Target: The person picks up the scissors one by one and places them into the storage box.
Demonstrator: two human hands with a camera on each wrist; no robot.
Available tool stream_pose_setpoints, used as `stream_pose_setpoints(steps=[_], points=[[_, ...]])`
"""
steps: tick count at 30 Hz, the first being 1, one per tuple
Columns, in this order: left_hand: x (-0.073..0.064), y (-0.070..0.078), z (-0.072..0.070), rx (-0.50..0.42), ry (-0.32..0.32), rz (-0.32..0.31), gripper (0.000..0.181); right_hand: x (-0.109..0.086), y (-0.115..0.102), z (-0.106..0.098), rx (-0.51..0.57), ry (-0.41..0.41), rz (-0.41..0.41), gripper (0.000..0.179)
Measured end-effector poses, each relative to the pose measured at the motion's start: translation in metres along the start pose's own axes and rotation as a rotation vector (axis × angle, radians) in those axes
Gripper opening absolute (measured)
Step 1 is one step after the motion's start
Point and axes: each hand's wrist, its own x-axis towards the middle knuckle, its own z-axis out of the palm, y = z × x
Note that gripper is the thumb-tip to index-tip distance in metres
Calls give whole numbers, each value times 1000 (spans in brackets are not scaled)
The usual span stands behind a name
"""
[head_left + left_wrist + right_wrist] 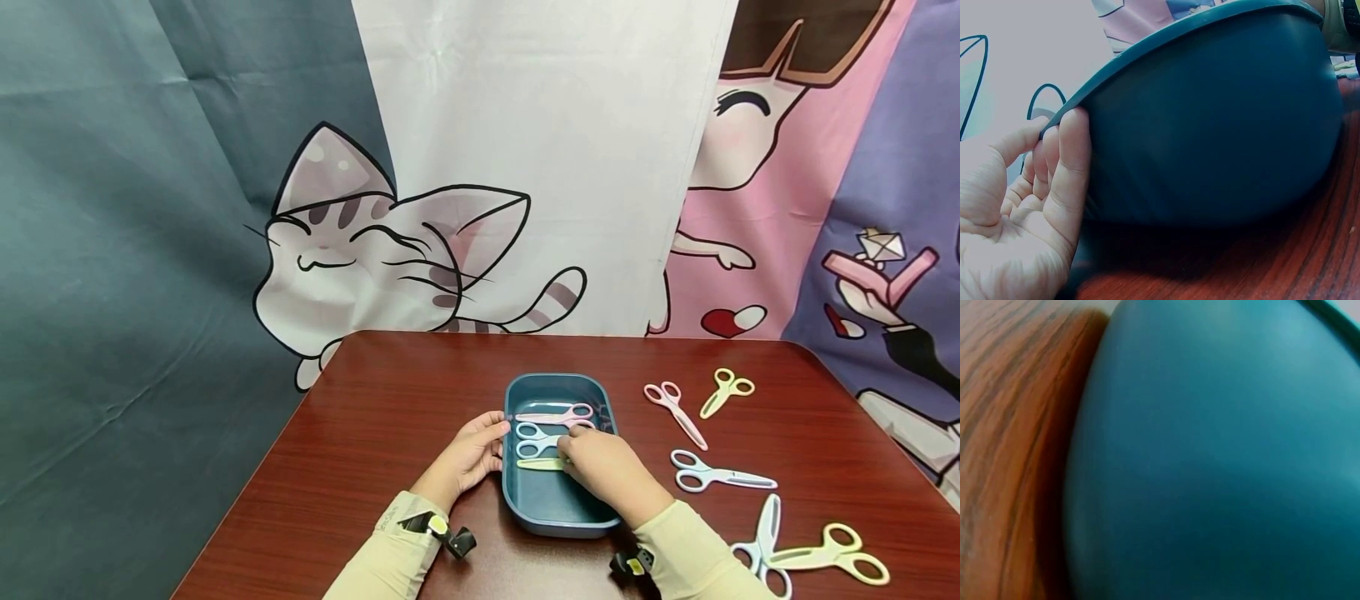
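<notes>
A dark teal plastic tray (555, 504) stands on the table in front of me. My left hand (472, 454) pinches its left rim, thumb on top and fingers against the outer wall (1210, 125). My right hand (607, 467) reaches in over the right side with curled fingers. Pale yellow-green scissors (540, 464) lie across the tray, their handle end hidden in that hand. Just behind them are light blue scissors (528, 448), handles left, blades partly behind the right fingers. Pink scissors (551, 417) lie farther back, handles right. The right wrist view shows only the tray's outer wall (1222, 450) and wood.
On the right of the table (360, 517) lie pink scissors (678, 414), yellow-green scissors (723, 393) and blue scissors (723, 477). Nearer, another blue pair (767, 525) overlaps a yellow-green pair (832, 552), close to my right sleeve. A cartoon-printed curtain (555, 167) hangs behind.
</notes>
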Motion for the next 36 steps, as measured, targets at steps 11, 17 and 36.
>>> stream_pose_setpoints(steps=[11,17,36], points=[[1,0,0,11,-2,1,7,-1,2,2,-30,83,-52,22],[1,-2,-2,4,-10,1,7,-1,9,-7,32,68,-46,17],[0,-3,-2,15,-6,9,6,-40,102,-79,267,88,132,16]])
